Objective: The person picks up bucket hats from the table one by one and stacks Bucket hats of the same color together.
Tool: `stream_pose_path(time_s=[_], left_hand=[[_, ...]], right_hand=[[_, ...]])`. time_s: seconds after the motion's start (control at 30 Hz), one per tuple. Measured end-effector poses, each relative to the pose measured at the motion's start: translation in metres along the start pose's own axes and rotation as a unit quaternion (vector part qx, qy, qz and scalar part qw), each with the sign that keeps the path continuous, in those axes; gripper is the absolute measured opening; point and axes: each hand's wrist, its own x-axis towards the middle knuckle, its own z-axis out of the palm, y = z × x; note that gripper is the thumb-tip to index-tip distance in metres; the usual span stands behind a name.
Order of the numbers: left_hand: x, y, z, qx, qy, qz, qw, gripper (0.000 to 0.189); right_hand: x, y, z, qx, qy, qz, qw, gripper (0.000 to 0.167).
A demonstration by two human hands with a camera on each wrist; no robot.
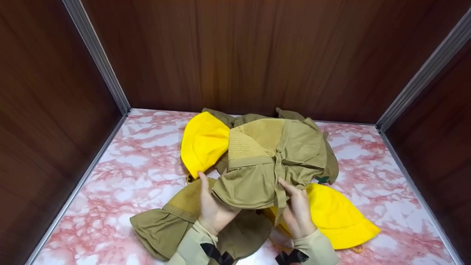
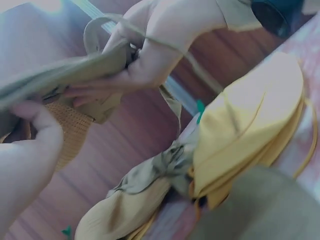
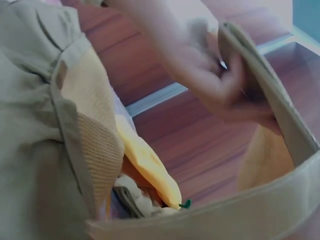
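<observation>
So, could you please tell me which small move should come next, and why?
Perhaps draw the khaki cloth strap aside with the right hand, since it dangles beside that hand, while the left hand supports the khaki cloth-and-mesh hat.

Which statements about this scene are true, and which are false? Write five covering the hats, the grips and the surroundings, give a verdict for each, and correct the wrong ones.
1. The left grip and right grip hold the same khaki hat. True.
2. The tabletop is plain black. False: the tabletop has a pink-and-white pattern.
3. Only one yellow hat is visible. False: the head view shows a left yellow hat and a right yellow hat.
4. In the head view, the left grip partly hides another brownish hat. True.
5. The back wall is white. False: it is brown.
</observation>
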Motion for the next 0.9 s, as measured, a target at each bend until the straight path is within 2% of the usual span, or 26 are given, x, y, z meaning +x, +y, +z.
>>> stream_pose_path(time_s=[0.1,0.2,0.27,0.33,0.4,0.5,0.63,0.8,0.9], left_hand=[[0.004,-0.007,0.001,-0.030,-0.011,0.018,0.9993,0.119],[0.007,-0.013,0.002,-0.024,-0.007,0.035,0.9991,0.118],[0.008,-0.018,0.002,-0.004,0.006,0.044,0.9990,0.105],[0.009,-0.023,0.002,0.025,0.035,0.049,0.9979,0.083],[0.010,-0.028,0.002,0.059,0.059,0.047,0.9954,0.062],[0.013,-0.034,0.002,0.086,0.086,0.053,0.9911,0.050],[0.018,-0.037,0.001,0.075,0.107,0.069,0.9890,0.048],[0.019,-0.036,-0.001,0.062,0.135,0.069,0.9864,0.046],[0.018,-0.034,-0.003,0.058,0.141,0.072,0.9856,0.046]], right_hand=[[-0.003,0.008,0.003,0.020,0.022,-0.039,0.9988,0.022],[-0.005,0.015,0.004,0.026,0.042,-0.068,0.9964,0.022],[-0.006,0.020,0.006,0.022,0.056,-0.084,0.9947,0.023],[-0.007,0.024,0.008,0.025,0.059,-0.093,0.9936,0.026],[-0.007,0.029,0.010,0.030,0.055,-0.102,0.9928,0.036],[-0.007,0.035,0.011,0.029,0.050,-0.105,0.9928,0.048],[-0.007,0.042,0.010,0.008,0.042,-0.101,0.9939,0.054],[-0.007,0.048,0.009,0.011,0.036,-0.086,0.9956,0.050],[-0.005,0.048,0.009,0.019,0.028,-0.073,0.9968,0.045]])
